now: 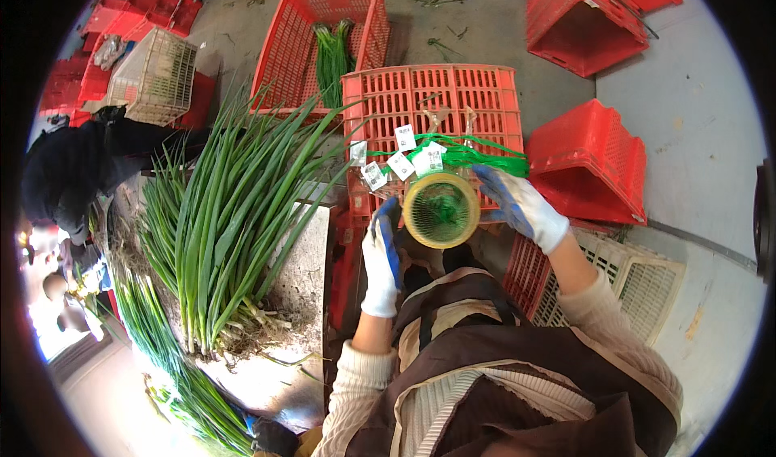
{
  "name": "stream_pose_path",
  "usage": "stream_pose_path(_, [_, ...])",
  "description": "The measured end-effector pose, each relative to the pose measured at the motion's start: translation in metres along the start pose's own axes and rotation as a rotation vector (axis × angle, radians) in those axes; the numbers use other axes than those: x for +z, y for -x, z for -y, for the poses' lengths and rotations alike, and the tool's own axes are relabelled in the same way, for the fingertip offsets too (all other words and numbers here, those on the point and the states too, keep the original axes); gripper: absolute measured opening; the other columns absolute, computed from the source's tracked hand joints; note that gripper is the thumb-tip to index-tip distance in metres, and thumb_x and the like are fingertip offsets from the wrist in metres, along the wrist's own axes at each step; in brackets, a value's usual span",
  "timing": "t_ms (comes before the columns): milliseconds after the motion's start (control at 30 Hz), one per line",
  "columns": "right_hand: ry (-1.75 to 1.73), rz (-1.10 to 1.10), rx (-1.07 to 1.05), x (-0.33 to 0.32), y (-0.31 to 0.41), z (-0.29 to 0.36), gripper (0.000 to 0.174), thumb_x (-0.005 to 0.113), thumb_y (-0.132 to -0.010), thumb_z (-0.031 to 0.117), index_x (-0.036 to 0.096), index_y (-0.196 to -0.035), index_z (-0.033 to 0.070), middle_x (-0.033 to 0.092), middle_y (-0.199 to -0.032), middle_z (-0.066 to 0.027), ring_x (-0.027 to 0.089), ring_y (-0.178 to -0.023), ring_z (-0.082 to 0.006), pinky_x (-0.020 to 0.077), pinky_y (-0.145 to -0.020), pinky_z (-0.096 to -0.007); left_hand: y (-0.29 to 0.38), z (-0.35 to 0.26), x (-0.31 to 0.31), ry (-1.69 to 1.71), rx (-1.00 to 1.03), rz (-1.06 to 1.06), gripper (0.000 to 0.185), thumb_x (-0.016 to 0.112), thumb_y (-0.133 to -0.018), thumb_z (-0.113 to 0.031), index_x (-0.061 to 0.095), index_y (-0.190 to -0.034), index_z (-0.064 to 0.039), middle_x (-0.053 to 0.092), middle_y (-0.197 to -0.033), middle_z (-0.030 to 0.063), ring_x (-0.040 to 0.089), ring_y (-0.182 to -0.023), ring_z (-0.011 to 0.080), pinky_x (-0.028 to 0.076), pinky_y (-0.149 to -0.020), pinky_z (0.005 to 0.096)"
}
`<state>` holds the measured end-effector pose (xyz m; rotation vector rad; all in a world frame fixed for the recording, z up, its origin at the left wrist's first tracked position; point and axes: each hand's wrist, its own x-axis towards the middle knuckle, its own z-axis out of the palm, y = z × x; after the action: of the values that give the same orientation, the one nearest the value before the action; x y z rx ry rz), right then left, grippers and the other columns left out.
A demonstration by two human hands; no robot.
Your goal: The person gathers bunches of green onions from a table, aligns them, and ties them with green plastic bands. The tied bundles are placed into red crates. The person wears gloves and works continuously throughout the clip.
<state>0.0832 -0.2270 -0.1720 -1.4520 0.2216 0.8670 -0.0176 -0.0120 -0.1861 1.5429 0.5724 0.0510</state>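
A round yellow-rimmed tub or roll (pixel 441 210) with green inside lies between my two gloved hands. My left hand (pixel 383 257), in a white and blue work glove, is at its left side, palm inward. On its right, my right hand (pixel 521 205) has its fingers apart. Whether either hand touches the rim is unclear. Just beyond, several white printed tags (pixel 401 165) and a bundle of green plastic straps (pixel 485 156) lie on an upturned red plastic crate (pixel 433 87). A large heap of green onions (pixel 224 226) with roots rests on the table at my left.
Another red crate (pixel 260 75) holds bundled green onions (pixel 331 63). Red crates (pixel 585 160) stand by the wall at right, with off-white crates (pixel 645 287) below. A person in dark clothing (pixel 73 166) is at the far left, beside the metal-topped table (pixel 303 263).
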Motion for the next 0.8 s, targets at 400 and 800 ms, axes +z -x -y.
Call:
stream_pose_path(400, [-0.579,-0.145,0.261,-0.042,-0.055,-0.112,0.051,0.045,-0.098,0.041,0.047,-0.136,0.007,0.051,-0.136,-0.0104,0.050,-0.122,-0.0272,0.0416,-0.105,-0.0420,0.000,0.115,0.007,-0.325,0.051,-0.247,0.021,0.056,-0.091,-0.020,0.062,-0.101,-0.003,0.066,-0.095,0.0225,0.062,-0.095,0.0396,0.049,-0.082,0.0442])
stream_pose_path(800, [0.099,0.564,0.226,0.223,0.056,-0.020,0.035,0.049,-0.100,0.027,0.054,-0.122,0.001,0.063,-0.115,-0.0126,0.063,-0.101,-0.0231,0.0499,-0.085,-0.0342,0.138,-0.178,-0.437,-1.108,-0.167,-0.167,0.091,0.072,-0.075,-0.028,0.023,-0.147,-0.002,0.030,-0.151,0.0209,0.032,-0.138,0.0320,0.027,-0.115,0.0390])
